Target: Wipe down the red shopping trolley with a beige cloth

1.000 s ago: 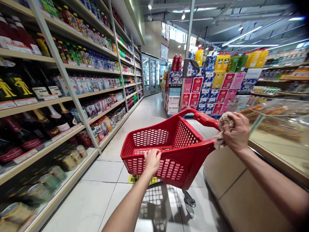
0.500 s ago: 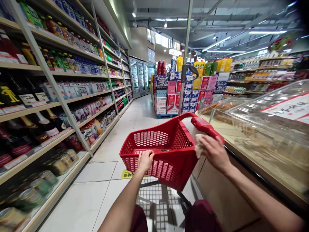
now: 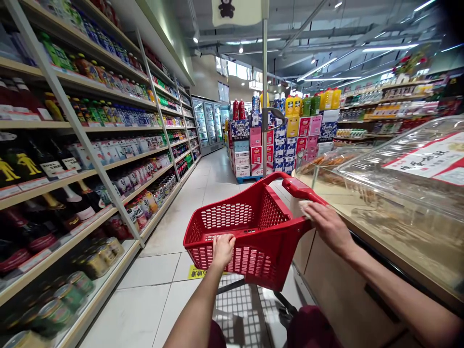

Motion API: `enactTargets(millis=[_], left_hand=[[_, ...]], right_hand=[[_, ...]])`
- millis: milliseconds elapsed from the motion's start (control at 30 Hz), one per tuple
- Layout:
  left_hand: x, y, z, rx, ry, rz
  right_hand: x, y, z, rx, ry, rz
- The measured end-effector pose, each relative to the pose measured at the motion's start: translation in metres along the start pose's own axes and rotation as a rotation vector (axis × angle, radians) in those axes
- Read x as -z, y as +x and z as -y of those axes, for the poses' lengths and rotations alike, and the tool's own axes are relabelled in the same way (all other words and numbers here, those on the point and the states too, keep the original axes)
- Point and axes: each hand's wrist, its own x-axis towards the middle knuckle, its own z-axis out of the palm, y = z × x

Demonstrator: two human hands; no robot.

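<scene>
A red plastic shopping cart [image 3: 232, 261] stands side-on before me, its perforated basket tilted down to the left and its handle end at the right. My left hand [image 3: 224, 250] is closed over the basket's near rim. At the handle end, my right hand [image 3: 329, 227] holds a crumpled whitish cloth [image 3: 306, 209] against the red side arm below the handle [image 3: 304, 189]. Part of the cloth is hidden under the fingers. Under the basket, dark legs and a wheel show near my knees.
Shelves of bottles and cans [image 3: 119, 125] run along the left. A clear-lidded food counter [image 3: 380, 193] borders the right. Beyond the cart stand a metal pole [image 3: 265, 72] and stacked drink boxes [image 3: 255, 150]. A yellow floor sticker [image 3: 195, 272] lies on the pale tiles.
My right hand has moved the cloth slightly right along the cart's side arm, toward the handle. My left hand stays on the rim. The view has shifted a little.
</scene>
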Motion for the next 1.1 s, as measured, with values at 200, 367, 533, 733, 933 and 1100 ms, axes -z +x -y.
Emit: enactTargets(millis=[200, 367, 533, 733, 933, 1100], left_hand=[[-0.004, 0.001, -0.001, -0.044, 0.014, 0.056], [-0.006, -0.008, 0.0, -0.061, 0.069, 0.099], [-0.01, -0.013, -0.004, -0.042, 0.146, 0.105], [-0.009, -0.017, 0.016, 0.062, 0.186, 0.085], [-0.009, -0.016, 0.021, 0.04, 0.26, 0.076], [-0.004, -0.012, 0.019, 0.03, 0.278, 0.137]], right_hand=[[-0.027, 0.017, 0.07, 0.07, 0.039, 0.044], [-0.019, 0.015, 0.045, -0.103, -0.035, 0.07], [-0.023, 0.002, 0.064, -0.071, 0.01, 0.028], [-0.018, -0.005, 0.034, -0.029, -0.029, 0.036], [-0.027, -0.002, 0.042, -0.015, 0.01, -0.002], [-0.022, -0.004, 0.019, -0.073, 0.054, -0.069]])
